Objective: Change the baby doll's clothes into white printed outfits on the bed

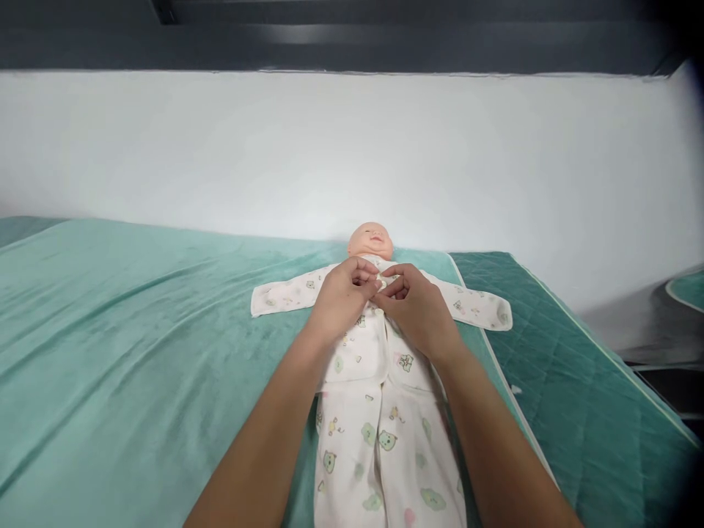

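A baby doll (371,240) lies on its back, its head toward the wall. It is dressed in a white baby shirt (352,359) with a small animal print, the sleeves spread out to both sides. At the upper chest, my left hand (345,292) pinches the shirt's front edge. My right hand (416,304) meets it there, thumb and fingers closed on the other side of the opening around a small pale button (381,283). Another button (379,313) shows just below my fingertips. Matching baby pants (352,469) cover the lower body; the feet are out of view.
Beneath the doll is a wrinkled green blanket (137,367). To its right, a darker quilted green cover (594,381) reaches the bed's edge. A white wall (275,154) rises behind, with a dark beam (352,44) above.
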{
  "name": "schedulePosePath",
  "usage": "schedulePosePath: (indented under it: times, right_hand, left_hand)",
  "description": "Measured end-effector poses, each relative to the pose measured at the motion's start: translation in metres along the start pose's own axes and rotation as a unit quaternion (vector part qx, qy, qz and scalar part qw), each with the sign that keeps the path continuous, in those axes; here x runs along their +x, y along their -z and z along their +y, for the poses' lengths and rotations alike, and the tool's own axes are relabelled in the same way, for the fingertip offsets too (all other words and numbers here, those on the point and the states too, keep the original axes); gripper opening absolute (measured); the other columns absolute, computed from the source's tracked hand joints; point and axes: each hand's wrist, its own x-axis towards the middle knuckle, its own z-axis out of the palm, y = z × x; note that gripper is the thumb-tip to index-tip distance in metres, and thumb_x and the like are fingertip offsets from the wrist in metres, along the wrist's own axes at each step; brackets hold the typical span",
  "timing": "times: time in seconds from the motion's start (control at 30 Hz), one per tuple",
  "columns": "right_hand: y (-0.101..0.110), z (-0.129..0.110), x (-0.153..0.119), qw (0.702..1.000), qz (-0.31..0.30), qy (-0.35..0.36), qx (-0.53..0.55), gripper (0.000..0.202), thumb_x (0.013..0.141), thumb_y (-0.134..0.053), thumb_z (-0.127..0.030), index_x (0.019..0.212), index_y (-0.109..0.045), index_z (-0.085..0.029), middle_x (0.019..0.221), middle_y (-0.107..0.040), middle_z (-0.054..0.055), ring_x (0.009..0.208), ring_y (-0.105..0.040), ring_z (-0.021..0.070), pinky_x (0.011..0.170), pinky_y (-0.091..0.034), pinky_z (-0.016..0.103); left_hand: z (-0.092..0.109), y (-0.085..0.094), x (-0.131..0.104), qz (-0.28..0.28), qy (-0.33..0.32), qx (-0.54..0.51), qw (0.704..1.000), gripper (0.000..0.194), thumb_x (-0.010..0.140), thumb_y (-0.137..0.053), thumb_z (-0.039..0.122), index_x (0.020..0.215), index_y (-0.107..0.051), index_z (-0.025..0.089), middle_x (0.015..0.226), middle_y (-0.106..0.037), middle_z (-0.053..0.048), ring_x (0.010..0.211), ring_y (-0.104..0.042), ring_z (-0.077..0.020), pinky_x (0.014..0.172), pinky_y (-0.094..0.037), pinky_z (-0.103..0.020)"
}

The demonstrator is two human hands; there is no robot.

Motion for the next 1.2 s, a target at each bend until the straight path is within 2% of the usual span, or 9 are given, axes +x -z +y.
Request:
schedulePosePath:
  times: [0.17, 0.3, 0.37, 0.5, 0.6, 0.8, 0.97, 1.07, 1.2]
  right_hand:
    - [0.006, -0.005, -0.003, 1.000, -0.019, 0.002, -0.023, 0.035, 0.080, -0.065, -0.038, 0.113, -0.056, -0.028, 0.085, -0.069, -0.003, 0.072, -0.059, 0.0149, 0.066, -0.043, 0.029]
    - [0.022, -0.014, -0.015, 0.993, -0.043, 0.013, -0.112, 0.027, 0.081, -0.063, -0.037, 0.105, -0.056, -0.027, 0.089, -0.067, -0.001, 0.074, -0.058, 0.0159, 0.062, -0.040, 0.028]
    - [0.028, -0.019, -0.023, 0.981, -0.063, 0.010, -0.182, 0.016, 0.081, -0.061, -0.037, 0.087, -0.054, -0.025, 0.081, -0.064, -0.001, 0.067, -0.054, 0.0154, 0.056, -0.036, 0.028]
    - [0.029, -0.026, -0.036, 0.955, -0.096, 0.020, -0.279, 0.021, 0.081, -0.059, -0.036, 0.071, -0.045, -0.023, 0.072, -0.059, 0.000, 0.059, -0.045, 0.0143, 0.052, -0.028, 0.029]
    - [0.028, -0.027, -0.037, 0.952, -0.104, 0.030, -0.287, 0.022, 0.084, -0.054, -0.034, 0.068, -0.045, -0.022, 0.069, -0.058, 0.000, 0.057, -0.043, 0.0135, 0.051, -0.026, 0.029]
    - [0.043, -0.014, -0.022, 0.967, -0.185, 0.012, -0.172, 0.024, 0.086, -0.053, -0.038, 0.068, -0.055, -0.022, 0.065, -0.057, -0.001, 0.056, -0.042, 0.0123, 0.050, -0.028, 0.027]
    - [0.052, -0.002, -0.009, 0.967, -0.251, -0.024, 0.046, 0.020, 0.084, -0.060, -0.039, 0.077, -0.065, -0.020, 0.070, -0.060, 0.000, 0.067, -0.054, 0.0135, 0.063, -0.041, 0.028]
    - [0.050, 0.000, -0.011, 0.954, -0.258, -0.050, 0.144, 0.019, 0.082, -0.064, -0.038, 0.078, -0.066, -0.019, 0.070, -0.060, -0.001, 0.068, -0.056, 0.0127, 0.068, -0.045, 0.028]
    - [0.043, 0.005, -0.020, 0.948, -0.218, -0.042, 0.228, 0.017, 0.080, -0.067, -0.036, 0.080, -0.066, -0.018, 0.069, -0.058, -0.002, 0.065, -0.053, 0.0110, 0.065, -0.044, 0.026]
  left_hand:
    - [0.001, 0.006, -0.002, 0.001, 0.015, -0.002, 1.000, 0.021, 0.079, -0.065, 0.029, 0.098, -0.061, 0.022, 0.091, -0.063, 0.000, 0.048, -0.044, -0.0049, 0.042, -0.033, -0.021]
    - [0.007, 0.017, -0.005, 0.002, -0.035, 0.082, 0.996, 0.017, 0.080, -0.064, 0.030, 0.094, -0.064, 0.021, 0.089, -0.064, -0.001, 0.071, -0.058, -0.0111, 0.061, -0.045, -0.023]
    - [0.014, 0.025, -0.009, -0.044, -0.037, 0.127, 0.990, 0.016, 0.082, -0.063, 0.034, 0.090, -0.065, 0.020, 0.087, -0.064, -0.001, 0.076, -0.058, -0.0130, 0.065, -0.045, -0.025]
    - [0.027, 0.039, -0.018, -0.189, -0.024, 0.189, 0.963, 0.019, 0.083, -0.061, 0.039, 0.084, -0.066, 0.021, 0.078, -0.063, 0.000, 0.071, -0.055, -0.0137, 0.061, -0.041, -0.026]
    - [0.029, 0.037, -0.021, -0.221, -0.033, 0.230, 0.947, 0.014, 0.081, -0.061, 0.034, 0.078, -0.065, 0.021, 0.072, -0.059, 0.002, 0.066, -0.051, -0.0130, 0.056, -0.036, -0.026]
    - [0.026, 0.028, -0.019, -0.192, -0.065, 0.284, 0.937, 0.012, 0.081, -0.059, 0.032, 0.075, -0.065, 0.022, 0.067, -0.055, 0.003, 0.060, -0.046, -0.0119, 0.053, -0.030, -0.026]
    - [0.023, 0.025, -0.024, -0.176, -0.045, 0.189, 0.965, 0.016, 0.083, -0.059, 0.036, 0.081, -0.064, 0.020, 0.073, -0.057, 0.002, 0.065, -0.049, -0.0118, 0.057, -0.035, -0.024]
    - [0.014, 0.018, -0.034, -0.140, -0.049, 0.125, 0.981, 0.017, 0.084, -0.060, 0.036, 0.082, -0.063, 0.019, 0.075, -0.057, 0.002, 0.066, -0.048, -0.0110, 0.059, -0.035, -0.024]
    - [-0.001, 0.011, -0.042, -0.094, -0.066, 0.078, 0.990, 0.018, 0.084, -0.062, 0.036, 0.084, -0.063, 0.018, 0.074, -0.055, 0.003, 0.067, -0.046, -0.0107, 0.062, -0.035, -0.024]
